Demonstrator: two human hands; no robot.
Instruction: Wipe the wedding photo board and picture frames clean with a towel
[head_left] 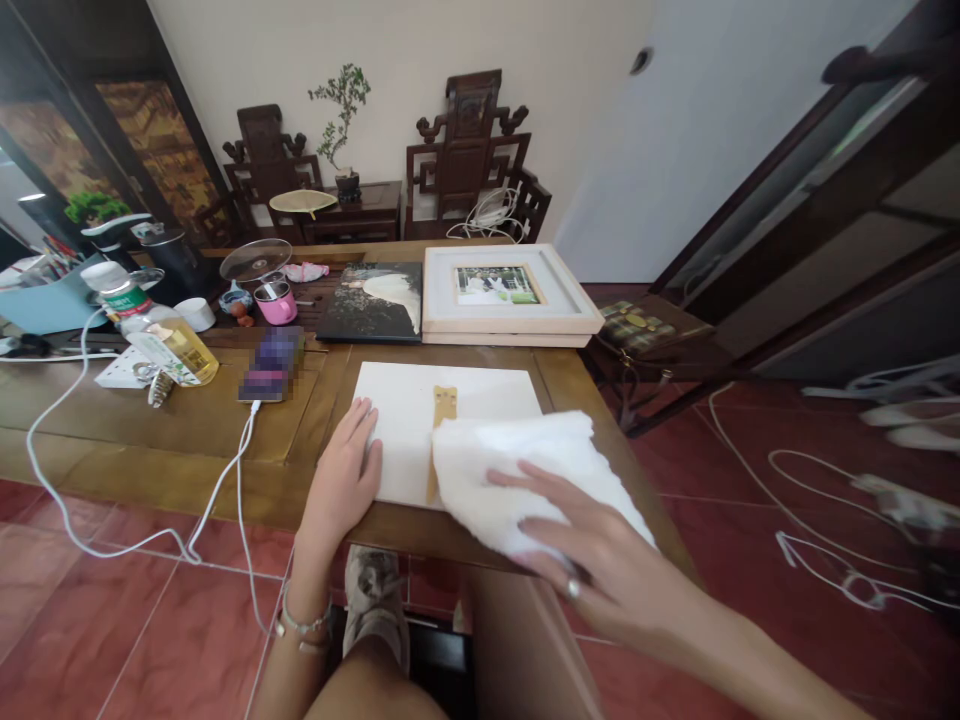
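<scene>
A white flat panel (409,420), like the back of a picture frame with a small wooden stand piece (442,408), lies face down near the front edge of the wooden table (225,430). My left hand (345,480) rests flat on its left edge, fingers stretched out. My right hand (585,555) lies open, fingers spread, on a white cloth (510,470) that covers the panel's right part and hangs over the table edge.
Behind the panel lie a white-framed photo (506,290) and a dark photo print (375,300). To the left are a phone (274,365) on a white cable, an oil bottle (169,345), a pink cup (276,302) and clutter. Cables trail on the red tile floor at right.
</scene>
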